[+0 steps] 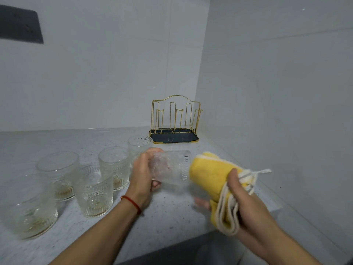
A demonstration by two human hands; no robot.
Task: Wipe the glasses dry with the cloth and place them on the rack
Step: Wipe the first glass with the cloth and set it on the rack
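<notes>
Left hand [142,174] grips an embossed glass tumbler [170,166] by its base end, fingers curled round it, holding it on its side above the countertop [166,211] with the mouth turned toward the yellow cloth [208,175]; the cloth's bunched end meets the rim. Right hand [246,203] grips the gathered folds of the cloth, thumb over the top. Five more embossed tumblers [93,190] stand upright toward the left edge of the countertop, close together. The gold wire rack [175,119], with upright pegs on a dark tray, stands in the back right corner where the two walls meet, and no glass is on it. Judged handling: the held tumbler is rigid and breakable, probably slick if wet, though the ribbed relief should aid grip; the base end is a sound place to hold while the soft cloth works the mouth. Open countertop lies between the hands and the rack; the right wall crowds that side, and the front edge lies just below the hands
</notes>
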